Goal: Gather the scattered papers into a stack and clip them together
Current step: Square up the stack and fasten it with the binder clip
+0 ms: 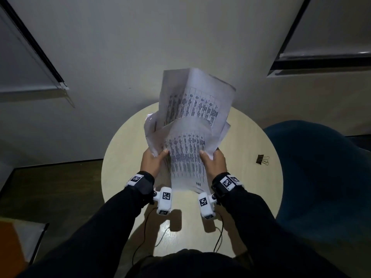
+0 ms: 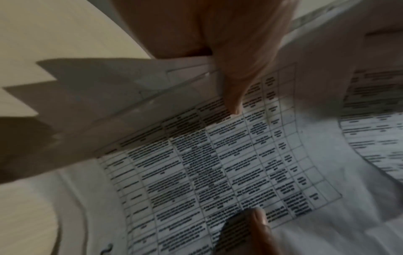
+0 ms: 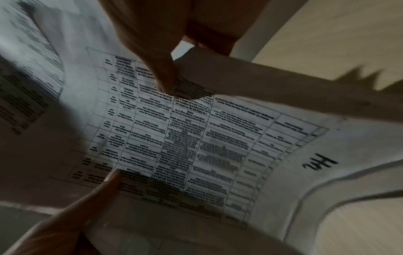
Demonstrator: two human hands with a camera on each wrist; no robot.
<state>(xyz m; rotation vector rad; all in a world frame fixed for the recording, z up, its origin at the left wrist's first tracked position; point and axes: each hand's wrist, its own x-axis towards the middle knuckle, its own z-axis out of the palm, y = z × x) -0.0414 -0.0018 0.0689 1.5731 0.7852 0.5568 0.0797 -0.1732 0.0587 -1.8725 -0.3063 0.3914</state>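
A loose bundle of printed papers point(image 1: 187, 137) with tables of text is held up off the round table point(image 1: 124, 153); its sheets are uneven and curl over at the top. My left hand point(image 1: 153, 160) grips the bundle's left edge, thumb on the front sheet. My right hand point(image 1: 213, 162) grips the right edge the same way. In the left wrist view a thumb presses the papers point(image 2: 218, 163). In the right wrist view the front sheet of the papers point(image 3: 196, 146) bears a handwritten mark near its bottom. A black binder clip point(image 1: 262, 159) lies on the table to the right.
The pale wooden table stands against a white wall point(image 1: 130, 47). A dark blue chair point(image 1: 321, 167) is close at the right. Thin black cables point(image 1: 152, 227) run from my wrists across the table's near part. Dark floor point(image 1: 50, 187) lies to the left.
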